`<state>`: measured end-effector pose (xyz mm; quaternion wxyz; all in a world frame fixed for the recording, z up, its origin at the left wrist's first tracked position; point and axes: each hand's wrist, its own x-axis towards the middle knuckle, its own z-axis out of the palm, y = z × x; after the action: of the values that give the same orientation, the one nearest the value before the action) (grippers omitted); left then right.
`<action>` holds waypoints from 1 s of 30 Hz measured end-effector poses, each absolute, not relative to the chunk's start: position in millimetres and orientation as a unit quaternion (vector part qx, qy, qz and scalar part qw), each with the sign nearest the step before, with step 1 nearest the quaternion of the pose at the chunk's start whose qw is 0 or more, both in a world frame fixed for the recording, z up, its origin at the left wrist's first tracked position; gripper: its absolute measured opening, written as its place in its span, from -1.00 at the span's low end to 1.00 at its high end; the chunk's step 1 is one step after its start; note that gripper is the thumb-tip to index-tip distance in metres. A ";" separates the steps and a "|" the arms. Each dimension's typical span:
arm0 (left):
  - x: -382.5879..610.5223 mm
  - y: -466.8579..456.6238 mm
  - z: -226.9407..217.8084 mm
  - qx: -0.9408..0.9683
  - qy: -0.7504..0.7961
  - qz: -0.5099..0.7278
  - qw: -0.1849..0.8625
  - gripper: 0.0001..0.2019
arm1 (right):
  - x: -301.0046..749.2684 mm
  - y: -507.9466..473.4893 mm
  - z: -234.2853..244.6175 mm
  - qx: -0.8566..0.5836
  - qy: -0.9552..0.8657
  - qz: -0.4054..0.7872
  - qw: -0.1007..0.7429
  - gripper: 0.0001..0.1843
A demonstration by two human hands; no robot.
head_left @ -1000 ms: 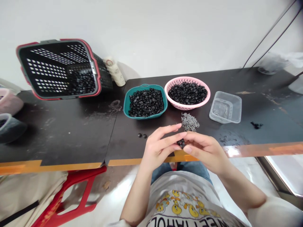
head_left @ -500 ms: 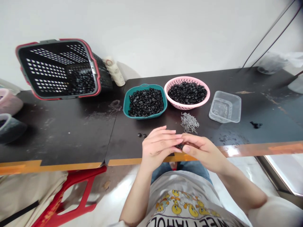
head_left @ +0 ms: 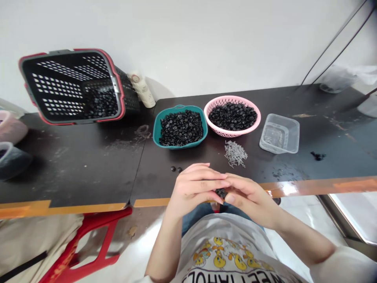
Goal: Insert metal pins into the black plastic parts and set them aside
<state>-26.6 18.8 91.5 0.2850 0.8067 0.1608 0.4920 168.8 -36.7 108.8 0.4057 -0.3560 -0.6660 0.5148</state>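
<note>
At the table's front edge my two hands meet around some small black parts (head_left: pixel 220 192). My left hand (head_left: pixel 191 184) curves over them from the left, fingers long and together, thumb below. From the right, my right hand (head_left: pixel 250 196) pinches the same parts between thumb and fingers. Their exact shape is partly hidden by the fingers. Two small round black pieces (head_left: pixel 176 169) lie on the table just beyond my left hand. Past the fingertips is a loose pile of thin silvery pins (head_left: pixel 235 154).
Behind stand a teal tray (head_left: pixel 156 131) and a pink basket (head_left: pixel 208 103), both full of black parts. A clear tub (head_left: pixel 291 135) with a few pins sits to the right, near a black clump (head_left: pixel 318 156). A tipped grey basket (head_left: pixel 122 98) and white bottle (head_left: pixel 144 92) are left.
Both hands have come slightly down towards my body, past the table edge. The black parts show a little more between the fingers.
</note>
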 end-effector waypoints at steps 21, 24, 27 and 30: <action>-29.1 17.1 99.5 0.830 0.164 0.461 0.266 -0.66 | 187.4 -22.9 118.0 -0.351 -0.648 0.604 0.304 -0.73; -28.9 16.4 101.0 0.838 0.164 0.453 0.257 -0.64 | 187.6 -22.6 115.6 -0.349 -0.663 0.581 0.318 -0.71; -27.8 16.2 102.1 0.838 0.170 0.453 0.251 -0.67 | 186.7 -23.0 112.3 -0.352 -0.682 0.545 0.337 -0.73; -26.0 15.8 102.3 0.836 0.171 0.458 0.251 -0.68 | 184.3 -25.5 107.5 -0.349 -0.699 0.512 0.358 -0.70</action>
<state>-26.0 15.8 102.3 0.2506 0.8357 0.1712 0.4577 184.3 -25.5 107.5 0.3580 -0.3493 -0.6986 0.5117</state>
